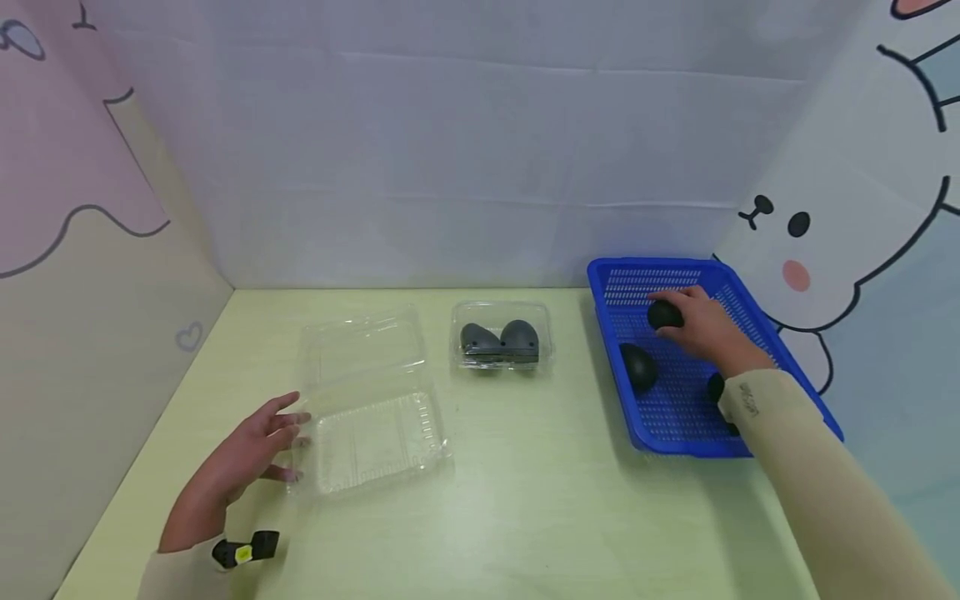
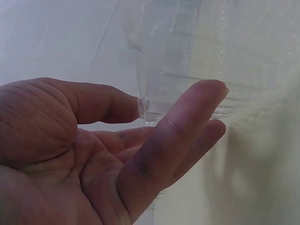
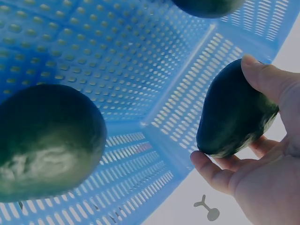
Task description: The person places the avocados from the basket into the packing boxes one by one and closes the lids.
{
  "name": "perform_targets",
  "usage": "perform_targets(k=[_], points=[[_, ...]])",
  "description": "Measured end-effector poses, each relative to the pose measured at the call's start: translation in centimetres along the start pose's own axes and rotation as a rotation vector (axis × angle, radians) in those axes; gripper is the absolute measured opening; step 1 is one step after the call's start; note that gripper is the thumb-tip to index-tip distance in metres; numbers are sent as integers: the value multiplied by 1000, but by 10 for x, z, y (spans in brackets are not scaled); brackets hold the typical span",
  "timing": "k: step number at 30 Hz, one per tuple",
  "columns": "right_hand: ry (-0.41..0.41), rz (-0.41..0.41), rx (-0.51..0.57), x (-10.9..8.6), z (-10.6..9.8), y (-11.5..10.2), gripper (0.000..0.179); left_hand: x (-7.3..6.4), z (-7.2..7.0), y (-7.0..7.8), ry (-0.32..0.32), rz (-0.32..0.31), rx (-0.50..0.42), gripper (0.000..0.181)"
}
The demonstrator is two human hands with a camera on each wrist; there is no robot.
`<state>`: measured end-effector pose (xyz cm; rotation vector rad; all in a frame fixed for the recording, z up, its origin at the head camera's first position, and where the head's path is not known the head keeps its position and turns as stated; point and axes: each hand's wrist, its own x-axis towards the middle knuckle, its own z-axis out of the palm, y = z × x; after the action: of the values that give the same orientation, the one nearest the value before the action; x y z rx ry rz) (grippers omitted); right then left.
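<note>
My right hand (image 1: 697, 329) grips a dark green avocado (image 1: 664, 314) over the blue basket (image 1: 615, 392); in the right wrist view, thumb and fingertips hold this avocado (image 3: 236, 110) from opposite sides. Below lies another avocado (image 1: 639, 368), and one more (image 1: 716, 387) is partly hidden by my sleeve. At the left, my left hand (image 1: 258, 442) is spread at the near-left edge of an unfolded clear plastic clamshell (image 1: 375, 442). In the left wrist view the thumb tip touches the thin rim of the clamshell (image 2: 187, 75), with the other fingers extended past it.
A closed clear clamshell (image 1: 501, 308) holding two dark avocados (image 1: 519, 337) stands at the back middle of the pale table (image 1: 517, 500). A white cloth wall (image 1: 465, 167) rises behind, with printed panels on both sides. The basket stands near the right panel.
</note>
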<state>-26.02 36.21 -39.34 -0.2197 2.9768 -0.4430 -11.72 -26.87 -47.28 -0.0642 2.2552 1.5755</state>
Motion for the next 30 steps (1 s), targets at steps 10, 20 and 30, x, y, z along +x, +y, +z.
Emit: perform_targets(k=[10, 20, 30], points=[[96, -39, 29, -12, -8, -17, 62, -1, 4, 1, 3, -3, 4, 64], [117, -94, 108, -20, -16, -57, 64, -3, 6, 1, -4, 5, -4, 64], [137, -223, 153, -36, -19, -105, 63, -2, 7, 0, -5, 8, -6, 64]])
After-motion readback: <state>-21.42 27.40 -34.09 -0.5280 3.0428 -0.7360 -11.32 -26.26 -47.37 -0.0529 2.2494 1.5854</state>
